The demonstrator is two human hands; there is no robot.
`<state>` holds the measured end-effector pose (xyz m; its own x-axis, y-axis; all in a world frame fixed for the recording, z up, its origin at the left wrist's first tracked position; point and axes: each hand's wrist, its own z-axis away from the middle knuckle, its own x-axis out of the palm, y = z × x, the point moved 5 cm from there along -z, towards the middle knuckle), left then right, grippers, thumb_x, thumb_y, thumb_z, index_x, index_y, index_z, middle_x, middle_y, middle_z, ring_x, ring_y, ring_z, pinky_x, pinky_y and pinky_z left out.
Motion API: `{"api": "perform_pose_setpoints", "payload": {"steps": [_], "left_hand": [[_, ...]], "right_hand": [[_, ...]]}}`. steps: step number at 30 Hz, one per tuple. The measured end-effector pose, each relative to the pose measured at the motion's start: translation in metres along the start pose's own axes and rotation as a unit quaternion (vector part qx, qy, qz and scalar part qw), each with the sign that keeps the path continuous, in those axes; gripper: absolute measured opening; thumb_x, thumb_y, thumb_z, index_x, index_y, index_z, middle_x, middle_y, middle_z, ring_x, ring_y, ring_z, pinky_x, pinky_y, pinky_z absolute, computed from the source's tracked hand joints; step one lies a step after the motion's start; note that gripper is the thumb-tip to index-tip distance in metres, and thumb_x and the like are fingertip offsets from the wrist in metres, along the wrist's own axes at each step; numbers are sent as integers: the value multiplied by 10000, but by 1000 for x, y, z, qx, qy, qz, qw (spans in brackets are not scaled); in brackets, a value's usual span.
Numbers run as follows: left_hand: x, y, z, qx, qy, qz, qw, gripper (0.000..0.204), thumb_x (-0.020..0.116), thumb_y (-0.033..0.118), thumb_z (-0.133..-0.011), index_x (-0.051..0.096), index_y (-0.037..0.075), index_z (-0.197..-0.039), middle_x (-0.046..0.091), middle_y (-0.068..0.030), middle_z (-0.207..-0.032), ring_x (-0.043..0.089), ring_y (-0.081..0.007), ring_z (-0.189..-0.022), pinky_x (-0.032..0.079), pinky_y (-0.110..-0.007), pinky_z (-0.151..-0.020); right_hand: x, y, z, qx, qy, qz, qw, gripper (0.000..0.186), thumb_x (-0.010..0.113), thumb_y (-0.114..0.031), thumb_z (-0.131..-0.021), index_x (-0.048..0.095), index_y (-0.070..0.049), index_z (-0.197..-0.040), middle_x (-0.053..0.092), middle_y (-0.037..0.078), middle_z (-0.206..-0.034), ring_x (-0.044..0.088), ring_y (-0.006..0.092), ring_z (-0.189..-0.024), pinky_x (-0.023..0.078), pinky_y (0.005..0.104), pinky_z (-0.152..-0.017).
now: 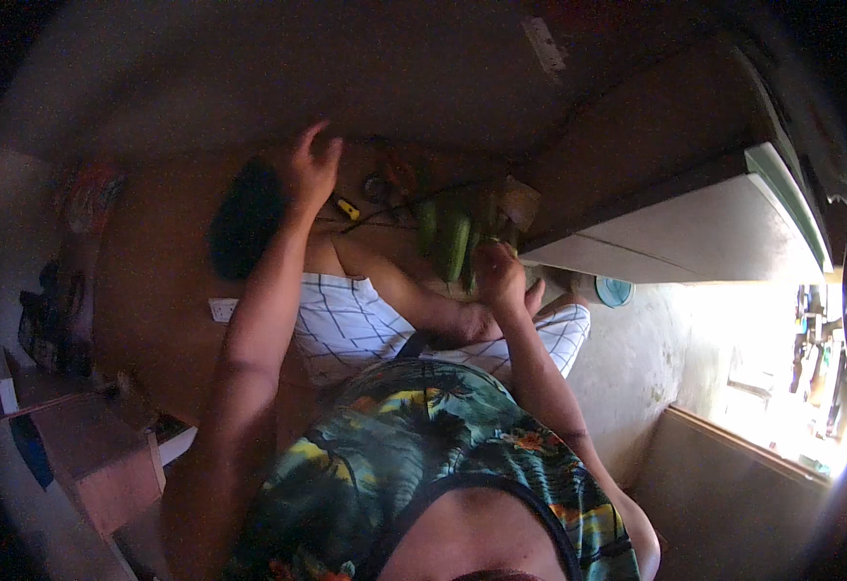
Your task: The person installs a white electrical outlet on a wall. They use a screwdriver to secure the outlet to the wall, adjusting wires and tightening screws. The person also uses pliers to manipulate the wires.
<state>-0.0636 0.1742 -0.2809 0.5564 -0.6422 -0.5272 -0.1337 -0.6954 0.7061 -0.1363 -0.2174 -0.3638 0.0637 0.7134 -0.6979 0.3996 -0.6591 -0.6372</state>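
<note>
My left hand (313, 172) is raised over the brown floor, empty, its fingers spread apart. Just left of its wrist is a dark green mass (247, 221), too dim to name. My right hand (498, 271) is closed in front of my crossed legs, beside several long, striped green pieces (454, 242) that look like vegetables or leaves. Whatever it may hold is hidden by the fingers. Between the hands lie a small yellow-and-black tool (347, 207), a dark round object (375, 187) and a thin dark rod or cord (394, 208).
A brownish packet or box (518, 201) lies beyond the right hand. To the right, a large pale panel (694, 232) juts in, with a light blue bucket (614, 290) below it. A white power strip (222, 309) lies left of my knee; a wooden cabinet (104, 465) stands lower left.
</note>
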Motion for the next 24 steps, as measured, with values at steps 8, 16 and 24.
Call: {"api": "perform_pose_setpoints", "payload": {"steps": [8, 16, 24], "left_hand": [[-114, -55, 181, -215, 120, 113, 963, 304, 694, 135, -972, 638, 14, -1245, 685, -142, -1182, 662, -232, -1098, 528, -346, -929], [-141, -24, 237, -322, 83, 163, 929, 176, 669, 145, -999, 648, 4, -1103, 706, -45, -970, 655, -132, -852, 526, -282, -788], [7, 7, 176, -530, -93, 523, 661, 425, 598, 549, -989, 610, 163, -1165, 716, -54, -1064, 710, -226, -920, 506, -336, -700]], "right_hand": [[198, -78, -90, -316, -88, 221, 918, 274, 554, -201, -972, 714, -133, -1183, 696, 127, -1225, 659, 339, -1117, 526, 513, -883], [241, -63, -112, -112, -434, 249, 859, 448, 559, -298, -976, 621, -114, -1380, 724, 210, -1200, 732, 377, -1030, 561, 559, -943], [59, -147, -127, -19, -185, -32, 982, 264, 640, -262, -950, 688, -64, -1117, 718, 226, -952, 724, 394, -881, 560, 474, -754]]}}
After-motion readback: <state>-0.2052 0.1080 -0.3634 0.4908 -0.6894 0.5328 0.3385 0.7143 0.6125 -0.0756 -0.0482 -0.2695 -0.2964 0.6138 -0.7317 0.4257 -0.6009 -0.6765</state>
